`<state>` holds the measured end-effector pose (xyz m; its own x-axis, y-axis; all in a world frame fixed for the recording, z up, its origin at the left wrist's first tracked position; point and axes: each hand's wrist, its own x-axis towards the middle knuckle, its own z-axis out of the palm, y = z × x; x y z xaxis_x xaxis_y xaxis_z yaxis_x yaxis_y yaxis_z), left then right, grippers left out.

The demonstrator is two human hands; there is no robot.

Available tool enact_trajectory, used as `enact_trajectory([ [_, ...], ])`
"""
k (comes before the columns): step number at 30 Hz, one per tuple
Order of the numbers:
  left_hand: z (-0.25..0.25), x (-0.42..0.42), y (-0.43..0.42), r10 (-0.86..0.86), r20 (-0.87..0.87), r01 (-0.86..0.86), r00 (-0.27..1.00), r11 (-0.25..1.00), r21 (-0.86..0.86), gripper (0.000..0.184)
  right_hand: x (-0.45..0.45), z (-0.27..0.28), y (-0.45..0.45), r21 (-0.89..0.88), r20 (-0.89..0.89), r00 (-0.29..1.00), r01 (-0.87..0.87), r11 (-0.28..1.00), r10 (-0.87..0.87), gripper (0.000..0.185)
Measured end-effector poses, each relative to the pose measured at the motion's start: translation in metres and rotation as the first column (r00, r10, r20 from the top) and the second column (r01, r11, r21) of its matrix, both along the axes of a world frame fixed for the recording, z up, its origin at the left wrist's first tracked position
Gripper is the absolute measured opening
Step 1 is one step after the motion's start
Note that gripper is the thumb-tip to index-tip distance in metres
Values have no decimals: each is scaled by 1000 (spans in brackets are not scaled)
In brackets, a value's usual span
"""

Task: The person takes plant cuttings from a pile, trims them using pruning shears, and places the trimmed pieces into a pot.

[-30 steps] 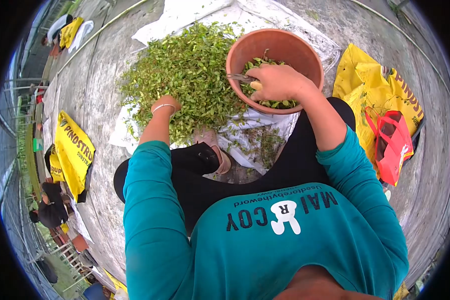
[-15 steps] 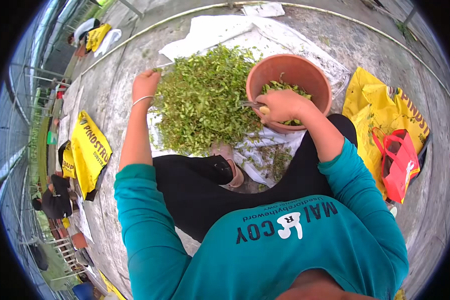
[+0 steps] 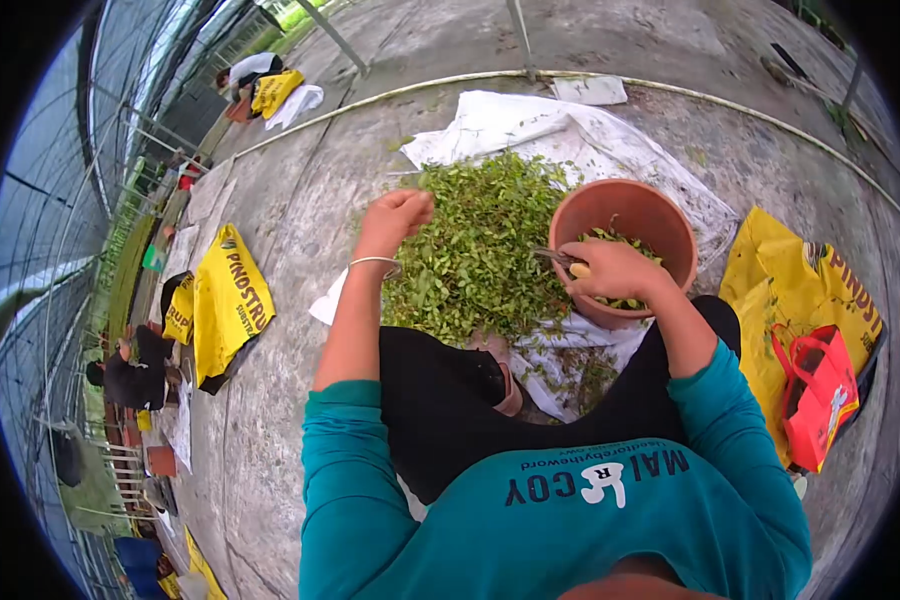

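A heap of leafy green cuttings (image 3: 480,250) lies on a white sheet (image 3: 610,135) in front of me. At the heap's upper left edge is my left hand (image 3: 398,215), its fingers curled closed; what they hold, if anything, is hidden. My right hand (image 3: 618,272) grips a pair of pruning shears (image 3: 578,270), with the metal blades pointing left toward the heap. This hand is over the near left rim of a terracotta-coloured pot (image 3: 670,222), which has green cuttings inside.
To the right lie a yellow substrate bag (image 3: 765,255) and a red carry bag (image 3: 820,390). Another yellow bag (image 3: 230,300) stands at left. People work farther off at left, one in dark clothes (image 3: 135,375). A pale pipe (image 3: 450,85) crosses the ground beyond the sheet.
The view has shifted, so the scene sits lower and farther right. My left hand no longer shows the bit of green at its fingertips. My right hand keeps the shears by the pot.
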<state>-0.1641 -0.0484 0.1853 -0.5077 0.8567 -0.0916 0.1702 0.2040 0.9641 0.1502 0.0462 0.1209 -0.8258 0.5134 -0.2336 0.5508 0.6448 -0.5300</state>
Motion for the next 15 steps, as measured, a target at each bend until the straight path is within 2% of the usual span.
enact_trajectory([
  [4,-13,14,17,-187,91,190,978,982,-23,20,2,-3,-1,-68,-174,984,25,997,-37,52],
  [8,-14,27,23,-283,104,290,953,955,-62,19,0,-10,2,-102,-266,963,10,995,-37,52],
  [10,-14,32,23,-296,104,306,949,948,-87,20,1,-17,3,-112,-298,954,-4,994,-30,52],
  [12,-16,39,25,-275,96,284,957,954,-100,21,3,-26,4,-133,-417,908,-37,990,-22,54],
  [14,-17,44,26,-361,3,355,933,917,-183,19,-8,-29,8,-134,-545,839,-106,985,16,57],
  [15,-16,49,25,-401,-83,375,912,900,-222,20,-14,-27,7,-124,-555,831,-133,983,42,57],
])
